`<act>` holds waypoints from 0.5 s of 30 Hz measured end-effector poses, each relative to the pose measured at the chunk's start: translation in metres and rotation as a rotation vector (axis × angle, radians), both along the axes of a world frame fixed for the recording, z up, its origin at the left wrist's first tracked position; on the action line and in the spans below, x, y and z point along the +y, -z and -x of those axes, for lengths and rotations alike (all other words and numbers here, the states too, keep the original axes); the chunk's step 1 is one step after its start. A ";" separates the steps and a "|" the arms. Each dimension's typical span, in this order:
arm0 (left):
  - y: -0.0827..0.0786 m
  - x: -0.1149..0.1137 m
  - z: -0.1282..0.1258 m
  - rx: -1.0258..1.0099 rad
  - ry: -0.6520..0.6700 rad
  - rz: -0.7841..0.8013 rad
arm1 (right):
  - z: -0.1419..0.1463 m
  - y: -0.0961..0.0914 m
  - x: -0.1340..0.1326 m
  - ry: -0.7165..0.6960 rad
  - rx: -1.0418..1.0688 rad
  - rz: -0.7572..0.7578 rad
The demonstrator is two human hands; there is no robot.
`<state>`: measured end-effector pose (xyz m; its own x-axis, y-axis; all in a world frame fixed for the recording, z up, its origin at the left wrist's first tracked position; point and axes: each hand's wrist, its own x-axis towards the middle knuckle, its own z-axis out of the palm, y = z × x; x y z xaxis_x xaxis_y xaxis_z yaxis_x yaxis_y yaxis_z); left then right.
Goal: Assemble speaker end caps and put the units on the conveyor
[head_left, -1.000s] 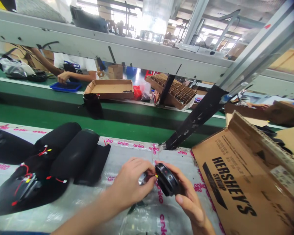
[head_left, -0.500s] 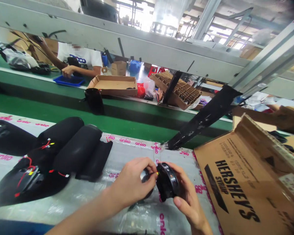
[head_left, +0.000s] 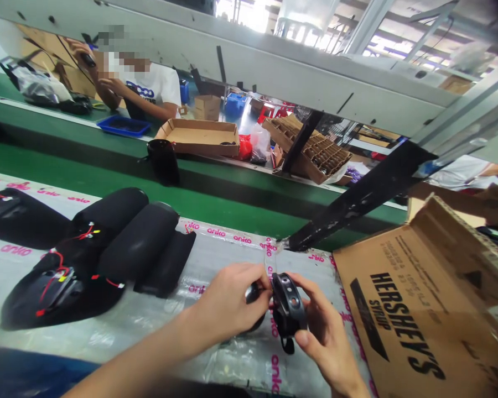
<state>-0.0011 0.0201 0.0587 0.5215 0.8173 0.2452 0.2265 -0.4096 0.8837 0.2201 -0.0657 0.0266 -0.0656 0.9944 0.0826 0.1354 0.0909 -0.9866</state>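
From the head camera, the left hand [head_left: 228, 301] and the right hand [head_left: 327, 331] are held together low over the counter [head_left: 228, 246], which is covered in clear plastic film printed with pink "anko" lettering. The right hand's fingers [head_left: 321, 312] are clenched around a black moulded ring part [head_left: 288, 309], with the thumb pressing on its near side. The part is matte plastic, rounded, with a row of small round holes across its face and a small tab hanging from its lower edge. Its long axis runs roughly up and down in the view, tilted slightly, and the holed face turns up toward the camera. The left hand is closed on a dark, glossy rounded piece [head_left: 254, 294], mostly hidden by the fingers and pressed against the ring part's left edge. Both sit above the film, near the counter's middle.

To the left lie black cylindrical speaker housings [head_left: 139, 249] and a flat black strip [head_left: 166, 265], beside black shells with red wires [head_left: 58, 287]. To the right lies an open Hershey's Syrup carton [head_left: 398, 315]. Beyond a green conveyor belt [head_left: 87, 166] stand a black cylinder [head_left: 163, 161] and a shallow cardboard tray [head_left: 199, 138]. A co-worker in a white T-shirt [head_left: 157, 88] sits past a blue tray [head_left: 123, 126].
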 end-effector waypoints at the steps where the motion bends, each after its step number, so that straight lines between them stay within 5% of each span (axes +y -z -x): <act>1: 0.000 0.000 0.000 0.000 0.004 0.004 | 0.001 0.000 0.000 -0.018 0.006 -0.002; 15: -0.003 0.002 0.006 -0.069 0.022 0.141 | -0.007 0.005 0.006 -0.082 0.128 -0.041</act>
<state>-0.0069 0.0221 0.0615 0.5256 0.8345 0.1653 0.1551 -0.2850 0.9459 0.2267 -0.0599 0.0219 -0.1330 0.9818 0.1359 -0.0011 0.1369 -0.9906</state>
